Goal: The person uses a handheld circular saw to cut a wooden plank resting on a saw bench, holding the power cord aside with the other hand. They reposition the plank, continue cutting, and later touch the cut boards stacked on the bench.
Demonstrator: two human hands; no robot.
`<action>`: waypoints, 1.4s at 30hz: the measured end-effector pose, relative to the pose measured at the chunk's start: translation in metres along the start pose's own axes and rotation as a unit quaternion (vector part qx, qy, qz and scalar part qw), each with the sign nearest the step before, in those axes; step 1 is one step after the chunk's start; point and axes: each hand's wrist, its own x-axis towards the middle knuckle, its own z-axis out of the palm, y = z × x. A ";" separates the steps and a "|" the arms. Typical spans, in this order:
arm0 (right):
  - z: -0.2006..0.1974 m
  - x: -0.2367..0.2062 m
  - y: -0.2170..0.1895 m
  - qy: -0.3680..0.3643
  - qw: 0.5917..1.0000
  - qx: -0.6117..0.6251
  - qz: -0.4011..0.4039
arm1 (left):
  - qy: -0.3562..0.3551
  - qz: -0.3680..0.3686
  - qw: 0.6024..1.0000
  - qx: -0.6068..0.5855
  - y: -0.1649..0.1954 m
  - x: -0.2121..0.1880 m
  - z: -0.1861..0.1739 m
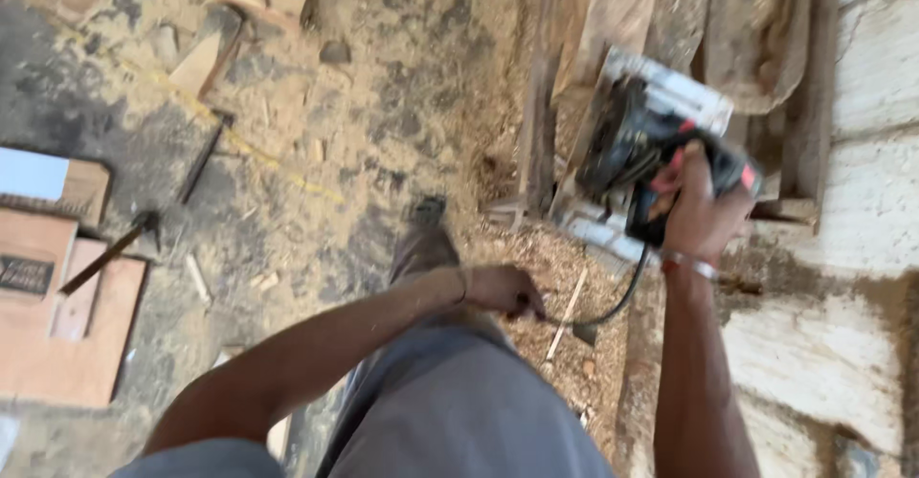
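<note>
My right hand (pixel 702 212) grips the handle of a black and red circular saw (pixel 639 143) with a grey metal base plate, held up in the air at the right. My left hand (pixel 502 289) is lower, closed around the saw's black power cord (pixel 620 301), which loops from the saw down to it. My grey-trousered leg and shoe (pixel 424 239) reach forward between the two arms. The picture is blurred by motion.
Sawdust and wood scraps cover the concrete floor. Rough planks (pixel 670 19) lean at the top right beside a whitish block wall (pixel 862 200). A hammer (pixel 110 253) and plywood pieces (pixel 57 334) lie at the left. A dark rod (pixel 203 160) lies on the floor.
</note>
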 end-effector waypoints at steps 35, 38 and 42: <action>0.008 0.022 0.010 0.055 0.997 0.006 0.051 | -0.053 0.023 0.998 0.020 0.001 0.003 -0.055; 0.006 0.025 0.014 0.049 0.997 0.018 0.054 | -0.047 0.018 0.999 0.019 0.002 0.003 -0.053; 0.006 0.029 0.017 0.050 0.998 0.008 0.041 | -0.047 0.007 0.999 0.023 0.002 0.004 -0.049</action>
